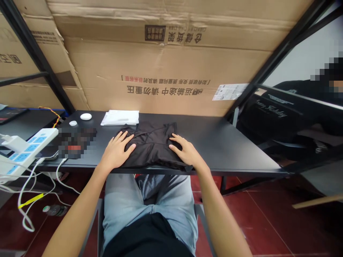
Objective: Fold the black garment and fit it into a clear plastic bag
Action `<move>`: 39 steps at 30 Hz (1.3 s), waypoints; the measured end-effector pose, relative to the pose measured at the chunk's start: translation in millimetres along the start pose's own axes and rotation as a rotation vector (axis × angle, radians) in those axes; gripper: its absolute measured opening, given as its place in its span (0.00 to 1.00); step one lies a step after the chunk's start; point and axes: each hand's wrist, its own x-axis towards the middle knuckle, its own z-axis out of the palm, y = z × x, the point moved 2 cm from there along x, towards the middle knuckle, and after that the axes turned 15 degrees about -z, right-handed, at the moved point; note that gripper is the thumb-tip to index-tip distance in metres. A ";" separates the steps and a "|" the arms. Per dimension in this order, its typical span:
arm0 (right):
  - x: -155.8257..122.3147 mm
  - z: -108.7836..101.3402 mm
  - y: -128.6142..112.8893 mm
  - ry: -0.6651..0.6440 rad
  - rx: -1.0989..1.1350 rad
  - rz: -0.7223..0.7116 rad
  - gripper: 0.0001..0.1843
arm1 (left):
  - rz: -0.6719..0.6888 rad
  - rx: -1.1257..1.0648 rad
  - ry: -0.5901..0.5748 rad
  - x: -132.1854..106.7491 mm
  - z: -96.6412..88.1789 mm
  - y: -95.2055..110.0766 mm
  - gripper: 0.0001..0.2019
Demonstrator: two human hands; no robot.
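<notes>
A dark, thin cloth garment point(150, 146) lies spread and slightly wrinkled at the front edge of the black desk point(214, 142); its exact kind I cannot make out. My left hand point(115, 151) rests flat on its left side, fingers spread. On the right side of the cloth lies my right hand point(186, 151), also with fingers stretched out and palm down. Neither hand grips the fabric. Just behind the cloth sits a white flat packet or stack of paper point(120, 117).
At the left are a white power strip point(29, 150) with cables, a white oval object point(85, 116) and a small white round one point(73, 123). A large cardboard sheet point(160, 60) walls the back, between black metal posts. Beyond the right post sits another person point(284, 110) in dark clothing.
</notes>
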 end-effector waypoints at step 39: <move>-0.1 -0.6 -1.7 0.013 0.009 -0.010 0.25 | -0.003 -0.003 -0.003 -0.2 0.3 -0.4 0.32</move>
